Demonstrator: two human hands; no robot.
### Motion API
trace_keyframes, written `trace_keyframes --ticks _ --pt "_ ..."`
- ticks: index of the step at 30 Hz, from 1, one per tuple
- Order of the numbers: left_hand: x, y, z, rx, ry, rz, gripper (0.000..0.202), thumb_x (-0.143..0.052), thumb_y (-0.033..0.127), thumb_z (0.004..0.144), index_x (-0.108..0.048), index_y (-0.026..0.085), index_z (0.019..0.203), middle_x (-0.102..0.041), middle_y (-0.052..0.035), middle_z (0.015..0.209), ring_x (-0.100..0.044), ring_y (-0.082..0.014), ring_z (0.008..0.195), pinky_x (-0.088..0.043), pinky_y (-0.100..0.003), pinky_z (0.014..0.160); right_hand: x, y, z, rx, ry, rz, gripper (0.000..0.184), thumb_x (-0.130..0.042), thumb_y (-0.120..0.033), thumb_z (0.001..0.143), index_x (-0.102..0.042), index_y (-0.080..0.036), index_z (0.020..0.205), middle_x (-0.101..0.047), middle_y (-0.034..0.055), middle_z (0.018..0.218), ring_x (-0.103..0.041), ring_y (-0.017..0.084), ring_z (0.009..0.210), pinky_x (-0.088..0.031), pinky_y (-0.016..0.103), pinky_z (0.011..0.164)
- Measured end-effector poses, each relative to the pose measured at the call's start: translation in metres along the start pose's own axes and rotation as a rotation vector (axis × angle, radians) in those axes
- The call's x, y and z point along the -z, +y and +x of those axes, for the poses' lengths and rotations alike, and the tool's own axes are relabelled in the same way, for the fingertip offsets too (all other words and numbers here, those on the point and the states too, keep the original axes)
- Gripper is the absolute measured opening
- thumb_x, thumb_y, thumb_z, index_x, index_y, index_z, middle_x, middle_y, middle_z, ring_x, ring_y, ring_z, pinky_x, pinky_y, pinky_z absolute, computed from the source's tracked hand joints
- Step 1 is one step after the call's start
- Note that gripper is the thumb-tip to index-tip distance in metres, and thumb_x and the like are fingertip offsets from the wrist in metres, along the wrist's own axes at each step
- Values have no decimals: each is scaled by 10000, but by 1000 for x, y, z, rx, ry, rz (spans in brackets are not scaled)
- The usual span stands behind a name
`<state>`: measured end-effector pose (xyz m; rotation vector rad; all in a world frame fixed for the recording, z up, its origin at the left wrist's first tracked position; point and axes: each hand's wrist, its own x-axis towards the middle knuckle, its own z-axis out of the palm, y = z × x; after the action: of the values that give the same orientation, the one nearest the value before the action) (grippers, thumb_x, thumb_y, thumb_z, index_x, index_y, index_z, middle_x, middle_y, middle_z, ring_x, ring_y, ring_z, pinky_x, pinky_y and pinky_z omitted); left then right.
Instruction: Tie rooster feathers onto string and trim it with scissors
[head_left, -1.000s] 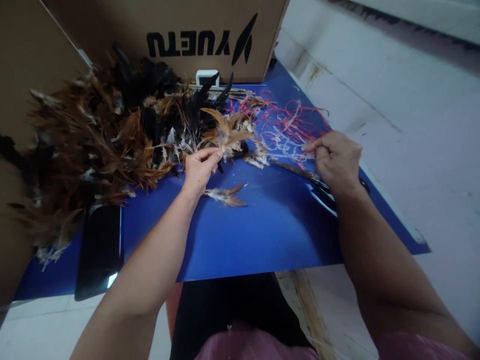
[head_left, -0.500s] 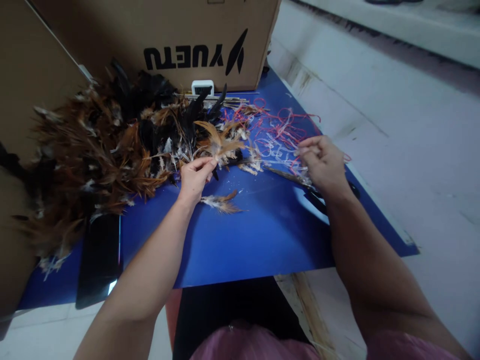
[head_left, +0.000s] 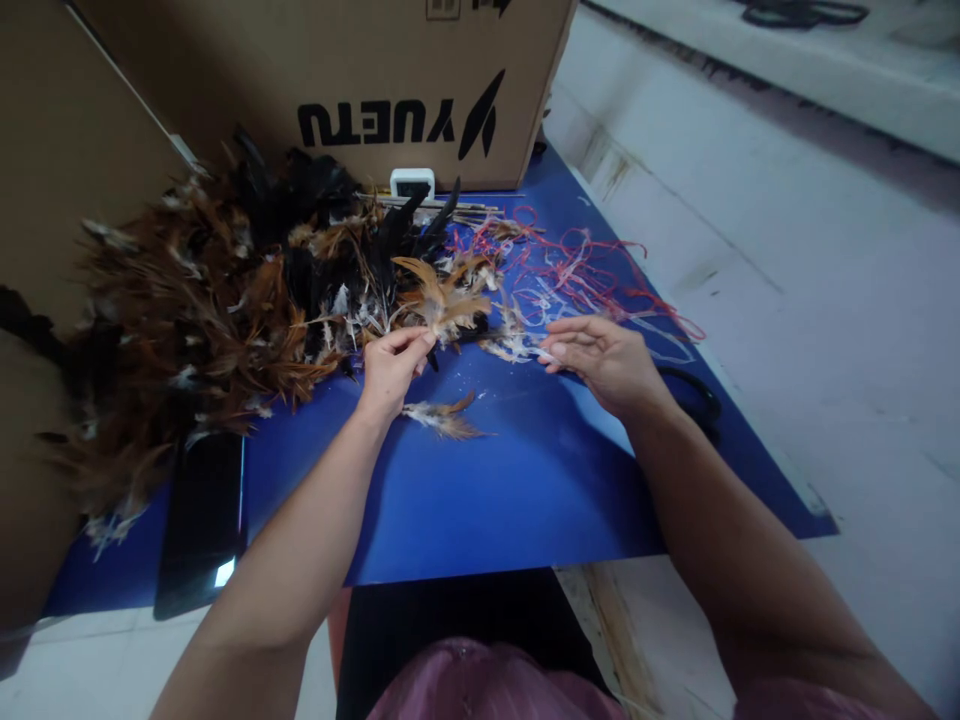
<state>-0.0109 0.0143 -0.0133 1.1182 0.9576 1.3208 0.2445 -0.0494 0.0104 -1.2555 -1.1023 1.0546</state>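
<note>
My left hand [head_left: 390,362] pinches a small bunch of brown and white feathers [head_left: 441,298] by their quills, held just above the blue board [head_left: 510,480]. My right hand [head_left: 604,355] hovers to the right of the bunch, fingers loosely curled, with a thin pale strand pinched at the fingertips. Behind it lies a tangle of red and white strings [head_left: 592,280]. A loose brown feather [head_left: 444,417] lies on the board below my left hand.
A big heap of brown and black feathers [head_left: 195,300] covers the board's left side. A YUETU cardboard box [head_left: 375,80] stands at the back, with a small white device [head_left: 412,183] at its foot. A dark phone [head_left: 201,520] lies front left. Scissor handles [head_left: 694,392] sit behind my right wrist.
My right hand has moved left from the string tangle toward the feather bunch, uncovering the dark tool handles. My left hand has stayed in place with the bunch.
</note>
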Motion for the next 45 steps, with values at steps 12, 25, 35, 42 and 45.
trace_keyframes --ticks 12,25,35,42,45 --pt "-1 3 -3 -5 3 -21 241 -806 353 646 -751 147 759 -466 63 418 -378 -39 390 -260 -185 409 -12 14 -1 1 -3 -155 322 -828 -390 640 -697 -183 848 -684 21 648 -663 171 571 -556 310 529" --pt "-1 -1 2 18 -14 -26 225 -786 339 656 -743 143 759 -473 63 423 -378 -41 392 -260 -185 414 21 8 11 345 498 -696 167 -591 -305 789 -700 -226 888 -703 38 753 -658 208 681 -537 372 701" --pt "-2 -1 0 24 -21 9 234 -774 358 667 -750 147 765 -479 61 440 -373 -40 405 -275 -194 433 19 9 66 439 188 -1087 132 -590 -244 808 -718 -237 835 -730 78 912 -647 269 921 -503 441 879" --pt "-2 -2 -1 41 -30 3 247 -779 377 664 -747 151 758 -480 59 441 -373 -44 406 -288 -197 441 -1 26 116 302 96 -1287 58 -668 -228 724 -700 -203 765 -715 91 854 -645 264 876 -516 409 844" --pt "-3 0 -1 43 -25 2 242 -776 369 662 -748 150 761 -486 58 443 -384 -45 406 -293 -198 443 -2 28 124 246 102 -1312 80 -676 -208 712 -638 -202 641 -700 109 790 -650 278 885 -512 416 848"
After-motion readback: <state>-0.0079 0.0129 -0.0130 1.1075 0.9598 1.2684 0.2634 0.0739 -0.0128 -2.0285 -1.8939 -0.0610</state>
